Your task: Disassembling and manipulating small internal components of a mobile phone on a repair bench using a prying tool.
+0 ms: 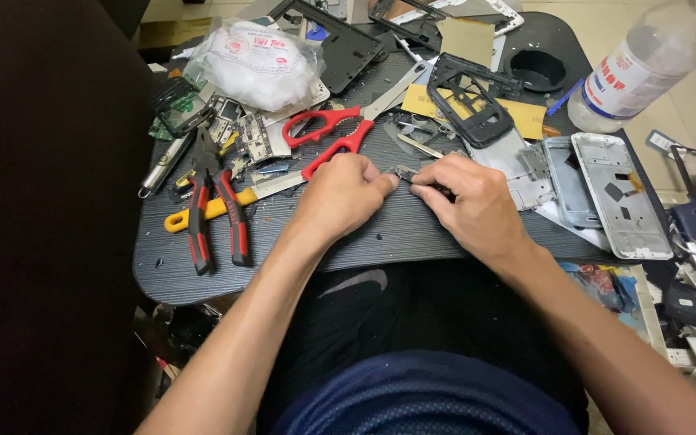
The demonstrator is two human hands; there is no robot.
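Observation:
Both of my hands meet at the middle of a small dark table [412, 238]. My left hand [344, 193] and my right hand [469, 201] pinch a small dark metal part [405, 171] between their fingertips, just above the tabletop. The right hand's fingers also cover a thin dark tool or strip, mostly hidden. Red-handled scissors [336, 133] lie just beyond my left hand.
Red-and-black pliers [215, 205] and a yellow-handled knife [223, 201] lie at the left. Circuit boards [239, 129], a bag of white cotton [255, 60], black phone frames [473, 101], silver phone frames [606, 189] and a clear plastic bottle [646, 64] crowd the back and right.

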